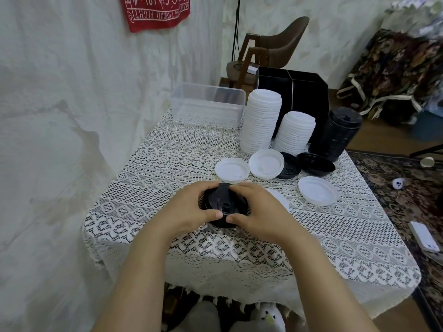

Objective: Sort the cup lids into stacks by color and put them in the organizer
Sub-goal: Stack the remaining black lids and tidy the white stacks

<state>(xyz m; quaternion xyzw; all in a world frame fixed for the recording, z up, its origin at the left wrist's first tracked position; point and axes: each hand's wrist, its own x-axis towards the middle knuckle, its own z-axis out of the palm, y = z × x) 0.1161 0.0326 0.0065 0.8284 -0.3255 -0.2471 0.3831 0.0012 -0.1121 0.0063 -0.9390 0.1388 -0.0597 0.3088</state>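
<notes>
Black lids (pixel 224 203): round, glossy plastic.

The black lids (pixel 224 204) are shining as glossy, smooth plastic. The white lids (pixel 261 121) are looking like matt plastic. The tablecloth (pixel 167 164) is showing rough, open lace cloth. The container (pixel 208 104) is looking like clear, smooth plastic.

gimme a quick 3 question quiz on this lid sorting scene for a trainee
1. True or false: the left hand and right hand both hold the black lids.
2. How many white stacks stand by the organizer? A one, B two, C three.
3. Fill in: the clear bin sits at the far ____ corner of the table.
Key: 1 true; 2 B; 3 left.
</notes>
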